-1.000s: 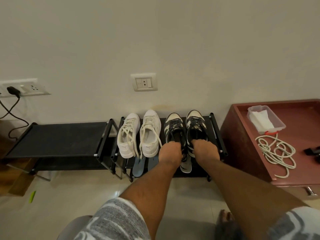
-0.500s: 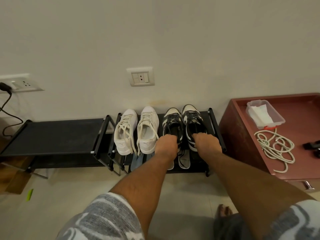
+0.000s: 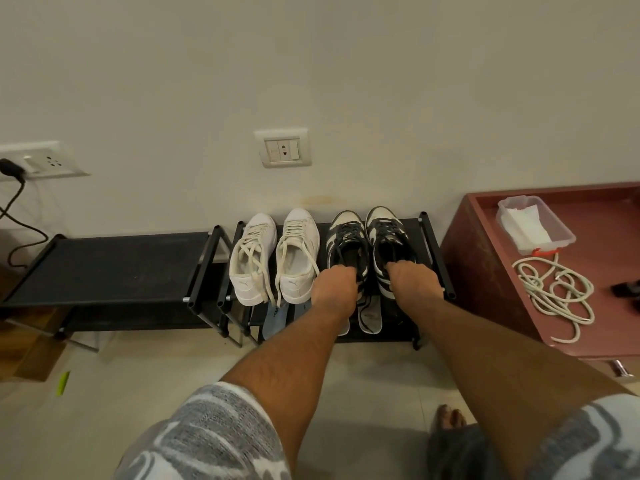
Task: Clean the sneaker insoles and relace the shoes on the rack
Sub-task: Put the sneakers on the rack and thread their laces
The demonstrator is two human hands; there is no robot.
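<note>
Left hand [image 3: 334,289] and right hand [image 3: 414,285] grip black sneakers [image 3: 346,237] by the heels (fingers curled in). Long axes 6-12, toes at 12

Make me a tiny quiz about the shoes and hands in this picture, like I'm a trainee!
1. True or false: the left hand and the right hand each hold a black-and-white sneaker.
2. Pick one: what lies on the red cabinet in front of the box? A) rope B) ball C) book
3. Fill in: ___ shoes stand on top of the rack.

Key: 1 true. 2 A. 3 four.
</note>
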